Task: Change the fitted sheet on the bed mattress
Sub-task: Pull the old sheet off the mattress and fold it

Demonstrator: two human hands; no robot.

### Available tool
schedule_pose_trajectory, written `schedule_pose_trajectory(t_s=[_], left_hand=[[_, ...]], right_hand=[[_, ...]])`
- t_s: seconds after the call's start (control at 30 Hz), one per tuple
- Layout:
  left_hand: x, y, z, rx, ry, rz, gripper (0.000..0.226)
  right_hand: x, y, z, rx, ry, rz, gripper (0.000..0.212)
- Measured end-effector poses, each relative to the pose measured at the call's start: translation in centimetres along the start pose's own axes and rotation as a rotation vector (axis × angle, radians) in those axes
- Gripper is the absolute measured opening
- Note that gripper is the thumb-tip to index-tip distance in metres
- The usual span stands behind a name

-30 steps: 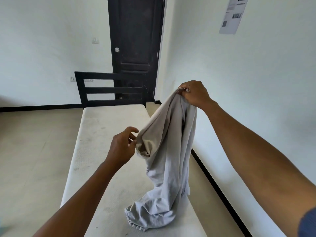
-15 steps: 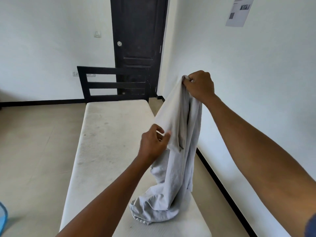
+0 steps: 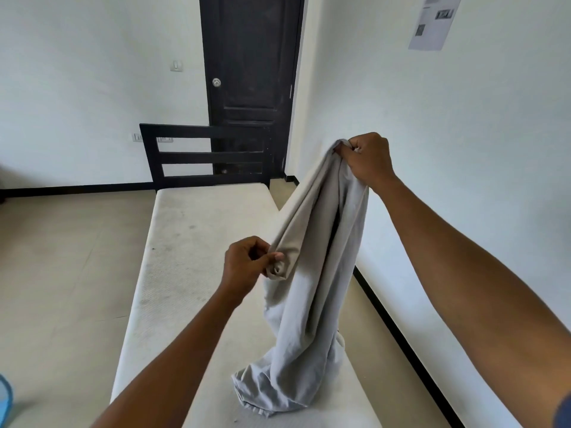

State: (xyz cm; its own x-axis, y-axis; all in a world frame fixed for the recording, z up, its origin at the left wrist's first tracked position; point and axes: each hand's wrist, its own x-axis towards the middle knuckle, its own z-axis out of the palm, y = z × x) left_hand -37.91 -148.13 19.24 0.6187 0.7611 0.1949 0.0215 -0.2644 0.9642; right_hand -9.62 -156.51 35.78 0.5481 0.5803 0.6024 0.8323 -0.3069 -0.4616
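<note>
A light grey fitted sheet [image 3: 312,304] hangs bunched above the bare white mattress [image 3: 191,248], its lower end piled on the mattress near me. My right hand [image 3: 367,162] grips the sheet's top edge, held high toward the right wall. My left hand [image 3: 247,267] pinches a gathered fold of the sheet lower down on its left side. The mattress lies uncovered and stained, running away from me to a black slatted headboard [image 3: 207,156].
A dark door [image 3: 250,72] stands behind the headboard. A white wall with a black skirting runs close along the bed's right side, leaving a narrow floor strip. Beige floor spreads to the left. A blue object [image 3: 4,400] shows at the lower left edge.
My left hand reached in from the left and took hold of a fold of the sheet. My right hand kept its grip on the top edge.
</note>
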Motion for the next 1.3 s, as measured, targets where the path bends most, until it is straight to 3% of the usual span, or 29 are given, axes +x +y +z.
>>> schedule_pose_trajectory(t_s=[0.1, 0.23, 0.4, 0.53, 0.63, 0.7, 0.77, 0.93, 1.03, 1.1, 1.2, 1.3], left_hand=[[-0.3, 1.7, -2.3, 0.059, -0.048, 0.130, 0.027], [0.1, 3.6, -4.8, 0.432, -0.222, 0.284, 0.013], [0.7, 3.8, -6.5, 0.646, -0.369, 0.177, 0.039], [0.6, 4.5, -6.3, 0.829, -0.540, 0.173, 0.034], [0.3, 4.9, -6.9, 0.705, -0.486, 0.228, 0.029], [0.7, 4.6, -7.8, 0.645, -0.352, 0.268, 0.027], [1.6, 4.4, -8.4, 0.750, -0.274, 0.298, 0.033], [2.9, 3.9, -9.4, 1.005, -0.318, 0.277, 0.030], [2.9, 4.2, -9.3, 0.970, -0.357, 0.310, 0.025], [2.4, 4.7, -8.9, 0.803, -0.353, 0.390, 0.024], [1.6, 5.9, -8.4, 0.498, -0.358, 0.284, 0.018], [1.3, 6.7, -7.9, 0.447, -0.401, 0.192, 0.020]], right_hand=[[0.2, 2.4, 0.5, -0.064, -0.027, 0.073, 0.061], [-0.2, 4.0, 1.4, -0.117, -0.103, 0.070, 0.056], [-0.1, 4.3, 2.5, -0.119, -0.132, 0.037, 0.034], [0.0, 3.6, 2.7, -0.131, -0.138, 0.000, 0.036], [0.1, 4.0, 2.4, -0.143, -0.099, 0.041, 0.043], [-0.1, 4.6, 2.1, -0.161, -0.081, 0.067, 0.032], [-0.8, 5.0, 2.0, -0.149, -0.063, 0.016, 0.020], [-2.4, 5.2, 2.4, -0.049, 0.042, -0.096, 0.032], [-3.0, 5.0, 3.2, -0.064, 0.087, -0.014, 0.025], [-3.0, 5.1, 3.5, -0.081, 0.118, 0.106, 0.022], [-3.0, 5.6, 3.2, -0.095, 0.127, 0.198, 0.020], [-3.7, 5.7, 3.2, 0.114, 0.210, 0.144, 0.021]])
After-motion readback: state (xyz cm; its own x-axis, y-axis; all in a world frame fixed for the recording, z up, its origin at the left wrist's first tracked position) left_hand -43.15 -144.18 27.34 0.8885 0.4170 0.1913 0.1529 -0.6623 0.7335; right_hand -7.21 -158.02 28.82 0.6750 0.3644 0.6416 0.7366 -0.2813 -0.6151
